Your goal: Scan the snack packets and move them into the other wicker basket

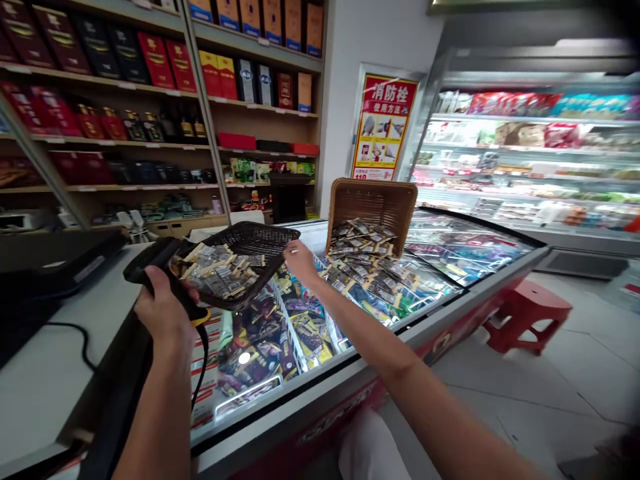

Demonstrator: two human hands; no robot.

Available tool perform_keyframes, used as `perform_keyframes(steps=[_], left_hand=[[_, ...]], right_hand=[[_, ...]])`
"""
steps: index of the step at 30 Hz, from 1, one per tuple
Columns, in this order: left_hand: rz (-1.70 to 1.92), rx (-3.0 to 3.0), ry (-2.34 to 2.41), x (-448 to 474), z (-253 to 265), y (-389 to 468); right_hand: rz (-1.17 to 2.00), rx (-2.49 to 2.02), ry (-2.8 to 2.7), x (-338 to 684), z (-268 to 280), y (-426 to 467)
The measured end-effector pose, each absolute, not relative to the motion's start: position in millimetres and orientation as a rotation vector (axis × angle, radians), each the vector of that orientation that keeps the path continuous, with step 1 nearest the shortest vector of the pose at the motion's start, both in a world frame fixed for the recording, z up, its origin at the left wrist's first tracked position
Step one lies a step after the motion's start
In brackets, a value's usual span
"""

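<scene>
My left hand (163, 300) is wrapped round the handle of a black barcode scanner (183, 293), its cable hanging down. The scanner's head overlaps the left side of a dark woven basket (273, 241), where several small clear-and-tan packets (225, 273) lie heaped. At that basket's right rim is my right hand (301, 261), fingers pinched together; whether they hold the rim or something small is hidden. Beyond it, a tan wicker basket (373, 190) lies tipped on its side, with similar packets (370, 263) spilling from its mouth onto the freezer's glass top.
A chest freezer (350, 377) with colourful packs under glass stretches ahead. Black counter equipment (55, 267) stands on the left. On the floor at right is a red stool (530, 310). Shelves of boxes (265, 103) and a lit refrigerated display (525, 167) line the back.
</scene>
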State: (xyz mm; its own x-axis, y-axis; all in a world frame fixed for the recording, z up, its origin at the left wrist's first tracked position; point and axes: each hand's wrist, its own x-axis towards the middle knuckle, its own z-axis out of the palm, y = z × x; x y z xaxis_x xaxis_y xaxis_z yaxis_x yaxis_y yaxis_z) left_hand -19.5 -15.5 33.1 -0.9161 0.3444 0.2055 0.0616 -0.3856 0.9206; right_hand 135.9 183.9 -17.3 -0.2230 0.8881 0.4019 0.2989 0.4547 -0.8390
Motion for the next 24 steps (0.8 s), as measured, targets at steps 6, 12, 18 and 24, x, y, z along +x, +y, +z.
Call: perform_keyframes(steps=[6,12,18,24], left_hand=[[2.387,0.656,1.536,-20.6,24.1,-13.9],[2.343,0.712,1.465,-9.3,20.6,-10.4],[2.152,0.869,1.394,0.8,21.2,-12.0],[1.824,1.022,1.387,18.8,9.8,-6.0]], right_hand=[[0.556,-0.988,-2.493,34.3,1.0,126.4],[0.807,-1.031,-2.426,23.2,10.7,127.6],[1.385,-0.719,-1.427,91.9,3.2,144.3],[1.264,-0.868,-0.981,181.3,-38.2,165.2]])
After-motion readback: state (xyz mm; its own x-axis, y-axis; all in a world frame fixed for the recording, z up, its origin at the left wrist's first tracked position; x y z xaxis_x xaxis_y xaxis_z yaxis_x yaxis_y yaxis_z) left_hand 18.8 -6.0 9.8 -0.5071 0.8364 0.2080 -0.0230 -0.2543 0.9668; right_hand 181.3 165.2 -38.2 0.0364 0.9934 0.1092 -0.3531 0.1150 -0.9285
